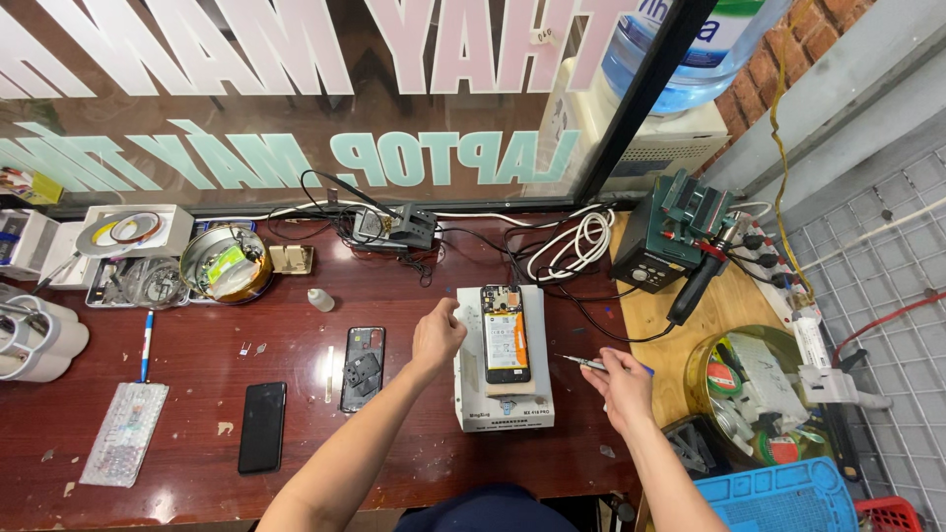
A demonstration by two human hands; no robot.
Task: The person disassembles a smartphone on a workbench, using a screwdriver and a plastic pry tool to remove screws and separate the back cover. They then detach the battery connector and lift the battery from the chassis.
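Centrally, a white heating pad (504,394) is sitting on the dark red table (197,365), bearing an opened phone (506,333). Left hand (437,333) — forearm stretching in, fingers curling loosely, gripping nothing — is touching the pad's left edge. Right hand (621,386) is pinching a slim screwdriver (583,363), tip pointing toward the phone.

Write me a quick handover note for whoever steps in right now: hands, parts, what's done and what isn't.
Left hand: resting on the left edge of the white pad.
Right hand: holds a thin screwdriver, tip pointing toward the phone, not touching it.
Opened phone: lies on the pad, insides exposed.
Back cover: already off, on the table left of the pad.
Left: the phone's internals stay in place and it remains open.
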